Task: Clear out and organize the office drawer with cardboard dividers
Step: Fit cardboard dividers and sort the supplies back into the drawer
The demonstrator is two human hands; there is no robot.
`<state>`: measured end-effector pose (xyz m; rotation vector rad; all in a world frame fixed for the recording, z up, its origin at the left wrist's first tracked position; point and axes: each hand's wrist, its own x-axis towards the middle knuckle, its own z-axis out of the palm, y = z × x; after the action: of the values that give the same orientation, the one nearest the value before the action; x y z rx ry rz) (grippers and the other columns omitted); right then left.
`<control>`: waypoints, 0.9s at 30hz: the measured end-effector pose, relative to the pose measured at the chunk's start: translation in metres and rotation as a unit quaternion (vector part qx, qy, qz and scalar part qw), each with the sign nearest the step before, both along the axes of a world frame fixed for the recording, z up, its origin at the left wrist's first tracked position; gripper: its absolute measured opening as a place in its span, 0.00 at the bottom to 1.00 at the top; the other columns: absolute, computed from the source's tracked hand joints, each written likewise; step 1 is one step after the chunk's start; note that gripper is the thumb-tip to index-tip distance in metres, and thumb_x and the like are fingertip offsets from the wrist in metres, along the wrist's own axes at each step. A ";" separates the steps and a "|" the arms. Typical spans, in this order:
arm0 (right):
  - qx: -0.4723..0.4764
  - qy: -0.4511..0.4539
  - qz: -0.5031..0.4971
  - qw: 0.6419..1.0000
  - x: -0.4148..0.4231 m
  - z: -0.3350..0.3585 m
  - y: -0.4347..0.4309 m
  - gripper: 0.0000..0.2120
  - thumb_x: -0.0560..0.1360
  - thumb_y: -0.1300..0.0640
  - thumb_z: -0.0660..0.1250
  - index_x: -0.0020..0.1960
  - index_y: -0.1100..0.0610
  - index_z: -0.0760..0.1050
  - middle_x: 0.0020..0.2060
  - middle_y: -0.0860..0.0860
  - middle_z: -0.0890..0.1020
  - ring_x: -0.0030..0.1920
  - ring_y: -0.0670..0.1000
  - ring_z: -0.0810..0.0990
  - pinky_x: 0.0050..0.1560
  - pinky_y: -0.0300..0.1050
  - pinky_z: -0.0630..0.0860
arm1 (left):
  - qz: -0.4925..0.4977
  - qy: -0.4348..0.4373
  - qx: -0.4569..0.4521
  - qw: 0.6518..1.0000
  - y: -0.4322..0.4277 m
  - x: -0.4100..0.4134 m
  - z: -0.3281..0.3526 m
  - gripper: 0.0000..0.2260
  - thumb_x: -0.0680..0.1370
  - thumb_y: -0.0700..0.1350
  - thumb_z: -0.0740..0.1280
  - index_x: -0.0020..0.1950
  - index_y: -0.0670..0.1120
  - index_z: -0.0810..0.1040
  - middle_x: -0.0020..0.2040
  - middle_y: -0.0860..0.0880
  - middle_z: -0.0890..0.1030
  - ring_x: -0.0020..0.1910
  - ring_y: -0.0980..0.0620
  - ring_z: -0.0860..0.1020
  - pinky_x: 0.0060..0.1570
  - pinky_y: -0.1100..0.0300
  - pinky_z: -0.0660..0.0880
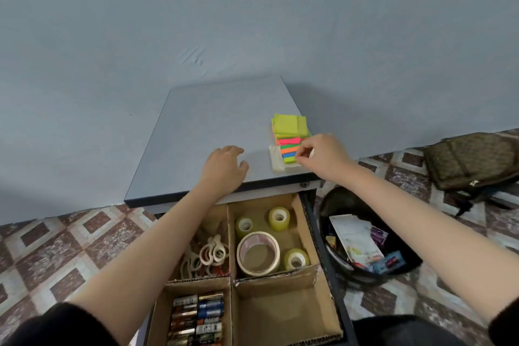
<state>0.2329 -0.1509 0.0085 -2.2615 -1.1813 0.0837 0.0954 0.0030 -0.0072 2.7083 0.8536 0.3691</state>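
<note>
On top of the grey cabinet (210, 115), close to its near edge: left hand (224, 166) palm down, fingers loosely bent, resting on the surface and holding nothing. Just right of it, right hand (323, 157) with fingers curled, thumb and fingertips pinching the right edge of a stack of sticky page flags (288, 150) in pink, green, orange and blue. Touching the far side of the flags, a pad of yellow-green sticky notes (289, 128); along their left side, a whitish strip (276, 159), too blurred to name. Below the cabinet top, drawer (311, 222) pulled open towards the viewer and split by cardboard dividers (231, 275) into four compartments. Far left compartment: scissors (209, 255) with pale handles, piled together. Far right compartment: one large tape roll (258, 253) lying flat and three small clear tape rolls (279, 218) around it. Near left compartment: batteries (196, 317) laid side by side in rows. Right of the drawer, on the floor, a black waste bin (334, 255) holding papers and small packets. Farther right, well apart from the bin, a brown backpack (471, 160) lying on the floor. Underfoot, patterned tile floor (70, 239) in brown and grey diamonds; behind the cabinet, a plain blue-grey wall (252, 22).
</note>
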 end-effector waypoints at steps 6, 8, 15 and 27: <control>-0.077 -0.054 0.030 0.995 0.021 0.016 0.014 0.08 0.74 0.62 0.66 0.49 0.58 0.83 0.48 0.51 0.83 0.47 0.46 0.73 0.44 0.38 0.65 | -0.029 0.028 -0.005 0.999 0.009 0.014 -0.031 0.19 0.81 0.47 0.55 0.72 0.44 0.64 0.73 0.46 0.63 0.72 0.46 0.59 0.70 0.57 0.55; -0.095 -0.064 0.040 0.993 0.021 0.014 0.017 0.08 0.75 0.63 0.66 0.51 0.58 0.82 0.50 0.51 0.82 0.46 0.45 0.71 0.43 0.38 0.64 | -0.039 0.024 0.040 0.998 0.009 0.010 -0.043 0.19 0.82 0.49 0.53 0.73 0.46 0.62 0.74 0.48 0.62 0.72 0.47 0.58 0.71 0.55 0.55; -0.115 -0.076 0.039 0.990 0.023 0.006 0.021 0.07 0.73 0.65 0.67 0.48 0.58 0.82 0.49 0.52 0.83 0.50 0.50 0.77 0.43 0.39 0.68 | -0.050 0.020 0.060 0.997 0.010 0.010 -0.048 0.19 0.82 0.48 0.51 0.72 0.45 0.62 0.74 0.47 0.62 0.72 0.47 0.58 0.71 0.55 0.55; -0.176 -0.117 0.078 0.974 0.024 0.009 0.028 0.05 0.71 0.65 0.67 0.43 0.59 0.80 0.45 0.53 0.81 0.46 0.52 0.77 0.40 0.41 0.68 | -0.046 0.022 0.073 0.996 0.011 0.011 -0.051 0.19 0.82 0.49 0.50 0.72 0.45 0.63 0.73 0.46 0.63 0.72 0.46 0.59 0.71 0.54 0.56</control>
<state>0.2567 -0.1226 0.0174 -2.5317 -1.5749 0.0957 0.1067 0.0140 -0.0580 2.8883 0.7381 0.3665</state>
